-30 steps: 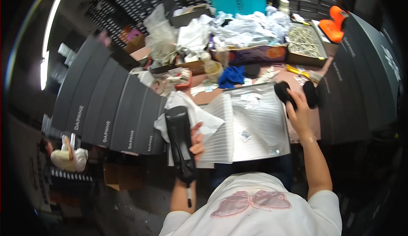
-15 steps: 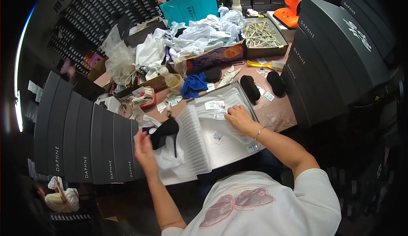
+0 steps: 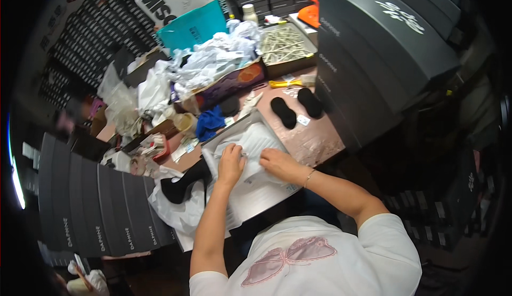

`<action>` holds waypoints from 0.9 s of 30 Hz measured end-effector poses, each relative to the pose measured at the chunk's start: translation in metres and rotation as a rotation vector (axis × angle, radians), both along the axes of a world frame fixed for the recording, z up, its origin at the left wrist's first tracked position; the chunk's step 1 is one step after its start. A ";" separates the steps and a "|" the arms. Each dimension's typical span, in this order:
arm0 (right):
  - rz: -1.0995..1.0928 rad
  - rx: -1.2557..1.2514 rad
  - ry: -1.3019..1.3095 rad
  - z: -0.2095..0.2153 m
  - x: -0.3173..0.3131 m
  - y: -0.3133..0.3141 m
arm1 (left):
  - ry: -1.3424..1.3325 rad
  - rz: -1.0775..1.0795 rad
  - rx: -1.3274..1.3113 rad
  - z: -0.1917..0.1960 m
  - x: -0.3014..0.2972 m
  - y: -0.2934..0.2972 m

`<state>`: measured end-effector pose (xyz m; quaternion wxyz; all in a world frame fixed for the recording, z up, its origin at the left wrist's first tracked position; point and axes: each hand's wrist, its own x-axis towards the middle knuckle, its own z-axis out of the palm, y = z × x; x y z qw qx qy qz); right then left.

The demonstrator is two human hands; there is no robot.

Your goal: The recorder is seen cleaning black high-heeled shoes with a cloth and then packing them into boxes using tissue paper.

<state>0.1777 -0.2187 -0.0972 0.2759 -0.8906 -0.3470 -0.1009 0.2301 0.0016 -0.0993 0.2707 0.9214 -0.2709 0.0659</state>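
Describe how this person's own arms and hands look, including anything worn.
The left hand and right hand are ungloved. A thin bracelet circles the right wrist; none shows on the left. Short white sleeves leave both forearms uncovered.

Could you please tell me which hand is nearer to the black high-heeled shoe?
Left. The left hand is just to the right of the black high-heeled shoe; the right hand is farther right, beyond the left one.

Spotting a flat teal sheet (image 3: 194, 26), upper left; now a yellow-handled brush (image 3: 285, 84), upper centre; crumpled blue cloth (image 3: 210, 123), left of centre!
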 end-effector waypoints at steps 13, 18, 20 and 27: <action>-0.692 1.445 0.498 0.009 0.005 -0.052 | 0.097 0.289 -0.197 0.008 -0.110 0.000; 0.003 1.204 0.860 0.108 -0.071 -0.040 | 0.221 0.122 -0.043 0.015 -0.109 -0.011; 0.368 0.550 0.953 0.144 -0.075 0.009 | 0.167 0.019 -0.050 0.011 -0.110 -0.014; -0.216 -0.359 0.261 0.003 0.076 0.058 | 0.468 -0.261 -0.309 0.043 -0.146 -0.027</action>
